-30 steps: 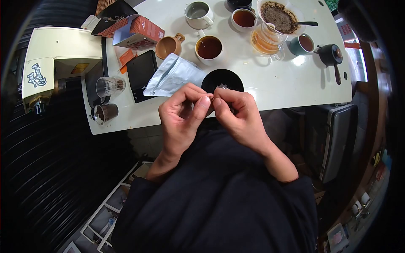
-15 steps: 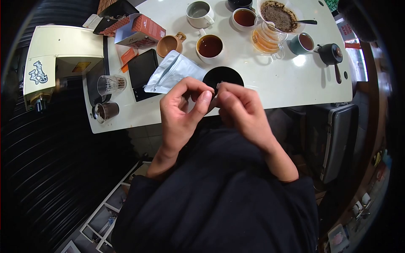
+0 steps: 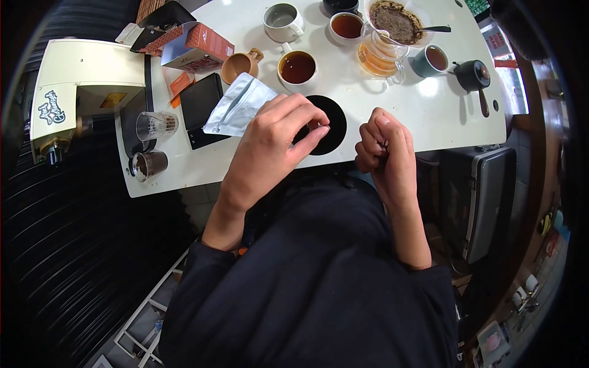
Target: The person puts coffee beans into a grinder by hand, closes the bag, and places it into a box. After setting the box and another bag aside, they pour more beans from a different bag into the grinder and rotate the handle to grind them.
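My left hand (image 3: 270, 144) is over the table's front edge, fingers bent and thumb tip close to the index fingertip in a pinch. Behind those fingertips lies a black round disc (image 3: 332, 122), partly covered by the hand. A silver pouch (image 3: 238, 105) lies just beyond its knuckles. To the right, my right hand (image 3: 391, 147) is raised with its fingers curled into the palm in a loose fist. I cannot tell what, if anything, is in either hand. A white cup of dark brown liquid (image 3: 297, 67) stands past the disc.
Farther back are a glass server (image 3: 377, 61) under a dripper of wet coffee grounds (image 3: 392, 24), a teal cup (image 3: 431, 60), and a dark, handled pot (image 3: 472, 75). On the left stand a red box (image 3: 205, 46), a brown cup (image 3: 238, 67), a clear glass (image 3: 154, 125), and a cream machine (image 3: 92, 67).
My hands were close together over the disc and have moved apart. The right went right and curled closed; the left turned, back of the hand upward.
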Tool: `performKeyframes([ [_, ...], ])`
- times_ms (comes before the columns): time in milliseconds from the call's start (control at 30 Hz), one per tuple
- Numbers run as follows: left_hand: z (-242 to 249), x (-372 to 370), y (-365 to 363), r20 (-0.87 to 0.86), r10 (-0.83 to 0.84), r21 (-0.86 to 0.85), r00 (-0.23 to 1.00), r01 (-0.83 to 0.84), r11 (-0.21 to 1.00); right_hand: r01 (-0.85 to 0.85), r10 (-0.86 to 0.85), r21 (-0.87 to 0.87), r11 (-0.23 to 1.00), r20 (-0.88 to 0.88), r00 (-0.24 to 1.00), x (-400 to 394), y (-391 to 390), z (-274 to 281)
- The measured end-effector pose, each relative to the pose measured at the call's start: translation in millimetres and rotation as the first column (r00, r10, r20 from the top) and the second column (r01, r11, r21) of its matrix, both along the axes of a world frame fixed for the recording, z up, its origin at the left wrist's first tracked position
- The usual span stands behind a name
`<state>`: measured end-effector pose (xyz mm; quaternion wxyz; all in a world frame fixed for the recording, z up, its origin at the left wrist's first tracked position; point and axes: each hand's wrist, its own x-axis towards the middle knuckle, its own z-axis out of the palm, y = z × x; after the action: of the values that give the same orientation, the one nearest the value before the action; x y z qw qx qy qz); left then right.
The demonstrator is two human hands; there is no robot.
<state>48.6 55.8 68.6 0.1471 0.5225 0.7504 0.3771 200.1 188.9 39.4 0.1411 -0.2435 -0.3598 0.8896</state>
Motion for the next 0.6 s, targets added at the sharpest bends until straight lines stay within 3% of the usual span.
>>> performKeyframes([
  [67,-3,-2,3,-0.148,-0.061,0.022,0.987,0.065,0.998,0.006,-0.006,-0.002,1.000,-0.005,1.000,1,0,0],
  [200,-4,-2,5,-0.171,-0.068,-0.002,0.983,0.069,0.998,0.018,-0.019,-0.013,1.000,-0.017,1.000,5,4,-1],
  [333,5,3,0,-0.148,0.052,0.072,0.988,-0.042,0.997,0.091,-0.092,-0.066,0.994,-0.021,0.996,7,7,-6],
  [400,9,8,-5,-0.114,0.088,0.113,0.990,-0.075,0.991,0.052,-0.126,-0.362,0.931,-0.185,0.975,8,12,-15],
  [433,10,10,-7,-0.105,0.100,0.157,0.989,-0.083,0.984,0.051,-0.125,-0.360,0.932,-0.184,0.975,6,11,-14],
  [533,10,18,-12,-0.063,0.124,0.236,0.990,-0.106,0.966,-0.022,-0.215,-0.617,0.787,-0.307,0.927,0,7,-15],
  [567,9,20,-14,-0.033,0.133,0.266,0.991,-0.120,0.957,-0.022,-0.212,-0.615,0.788,-0.305,0.928,-3,4,-11],
  [600,6,19,-16,-0.050,0.147,0.275,0.988,-0.128,0.953,0.092,-0.244,-0.626,0.774,-0.163,0.956,-10,0,0],
])
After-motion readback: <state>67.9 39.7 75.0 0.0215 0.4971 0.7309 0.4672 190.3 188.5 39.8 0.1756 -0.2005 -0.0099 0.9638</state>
